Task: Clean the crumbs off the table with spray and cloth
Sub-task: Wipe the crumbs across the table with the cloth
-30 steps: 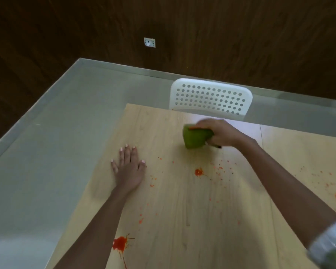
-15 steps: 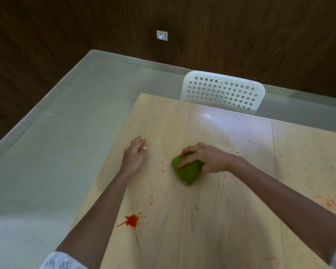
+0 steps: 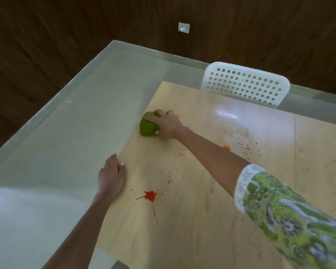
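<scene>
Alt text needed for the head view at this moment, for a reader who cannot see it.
A person's right hand presses a green cloth on a light wooden table near its left edge, while the left hand rests at that edge. Red splatter and specks remain; a white perforated chair stands beyond.

Free room and obstacles, referred to the red splat [image 3: 150, 196] on the desk [image 3: 192, 220]. Left of the splat, the left hand [image 3: 111, 178] lies flat at the desk's edge, blocking that margin. Beyond the splat, the right hand [image 3: 167, 124] grips a green cloth [image 3: 147, 126] near the far-left edge; its forearm crosses the surface diagonally to the splat's right. Farther beyond, a white chair [image 3: 244, 84] stands against the far edge. Bare wood lies open nearer than the splat.
</scene>
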